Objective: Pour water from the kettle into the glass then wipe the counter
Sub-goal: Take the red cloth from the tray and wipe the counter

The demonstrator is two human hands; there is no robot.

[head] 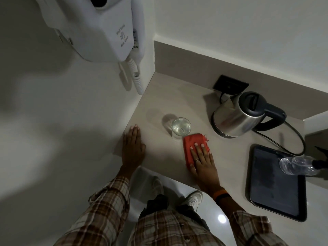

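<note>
Plaid sleeves (106,197) lead to two hands on the counter (168,96). Right hand (204,162) presses flat, fingers spread, on one red cloth (194,146): soft, light, best held under the palm. Left hand (133,148) rests flat, holding nothing. Just beyond the cloth, touching or nearly so, stands one fragile, filled glass (181,126); one kettle (237,114) sits farther right.

White walls (230,23), glossy floor (209,217) (1 lamp glare), wall-mounted hair dryer (106,32).
</note>
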